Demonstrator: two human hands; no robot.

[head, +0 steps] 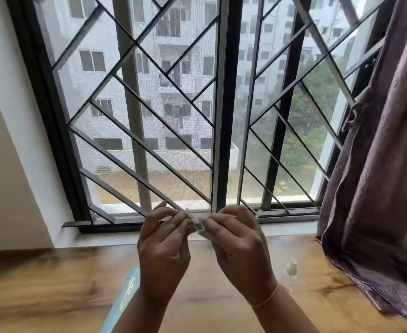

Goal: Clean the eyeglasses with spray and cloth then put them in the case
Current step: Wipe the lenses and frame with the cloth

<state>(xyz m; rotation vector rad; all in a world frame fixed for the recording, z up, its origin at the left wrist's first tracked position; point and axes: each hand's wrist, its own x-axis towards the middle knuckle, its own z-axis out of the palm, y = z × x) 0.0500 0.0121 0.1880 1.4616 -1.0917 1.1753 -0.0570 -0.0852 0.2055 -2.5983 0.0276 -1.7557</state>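
The pale wall [8, 131] fills the left edge. Below it the wooden table [53, 284] runs across the bottom of the frame, with bare wood open on its left side. A light blue case [125, 296] lies there with its long axis running from the bottom edge up towards the centre, its far part hidden behind the left forearm.

Just left of centre, the left hand [164, 243] is raised above the table in front of the window sill [116, 239]. Its fingers are curled, the tips pinched together on the eyeglasses [258, 213]. The frame is thin and pale and mostly hidden. It seems to lie roughly level from one hand to the other, and a slim piece pokes out up and to the right past the right knuckles. I cannot tell which way the lenses face.

A crumpled pale cloth [201, 229] sits between the two hands, touching both. The right hand [241, 246], just right of centre, has its fingers bent and clamped on the cloth, with a thin thread bracelet [267, 299] at the wrist.

Further right a small white spray bottle [291, 266], blurred, stands on the table well apart from the hands. Near it the purple curtain [375, 164] hangs down the right edge and spills onto the tabletop. The barred window [219, 116] closes off everything behind.
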